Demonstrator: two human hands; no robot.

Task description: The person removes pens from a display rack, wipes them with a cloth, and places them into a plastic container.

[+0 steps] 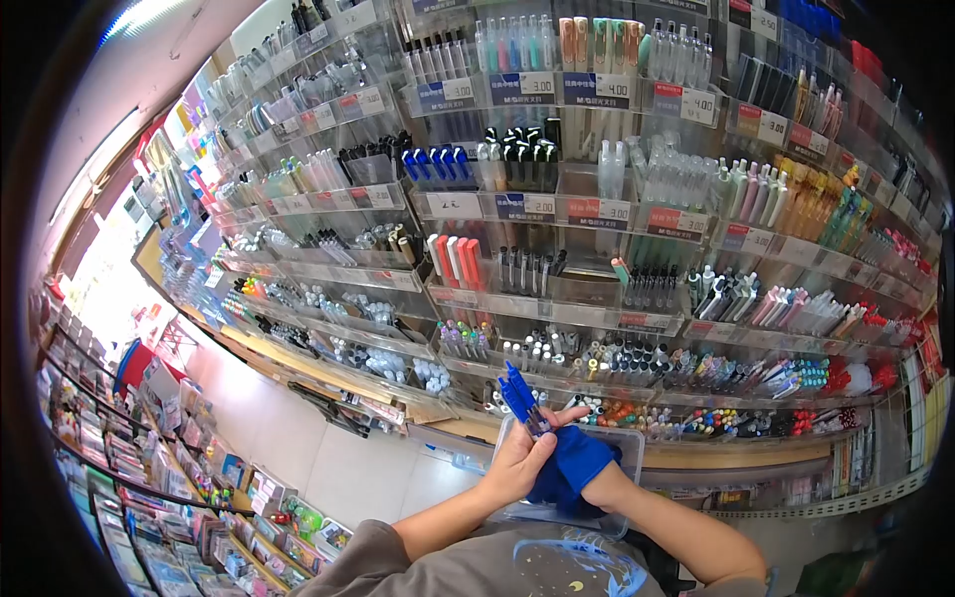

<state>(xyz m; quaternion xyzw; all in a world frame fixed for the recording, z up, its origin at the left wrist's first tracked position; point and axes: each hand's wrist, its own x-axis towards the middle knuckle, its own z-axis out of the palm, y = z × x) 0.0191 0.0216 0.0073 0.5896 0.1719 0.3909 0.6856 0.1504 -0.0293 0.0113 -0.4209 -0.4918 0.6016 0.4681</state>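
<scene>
My left hand [515,466] is closed around a few blue pens [519,396], held upright with their blue tops pointing up toward the shelves. One fingertip sticks out to the right behind them. Close beside it, my right hand [605,488] grips a bunched blue cloth [575,460], which covers most of its fingers. The cloth is right against the pens' lower ends. Under both hands, near my lap, is a clear plastic bin [637,453], partly hidden by my arms and the cloth.
Ahead rises a tiered clear display rack [587,313] filled with pens and price labels. Blue-capped pens [438,164] stand in one of its middle tiers. A wooden ledge [736,458] runs below. At the lower left, another merchandise shelf [189,497] borders the tiled floor [328,468].
</scene>
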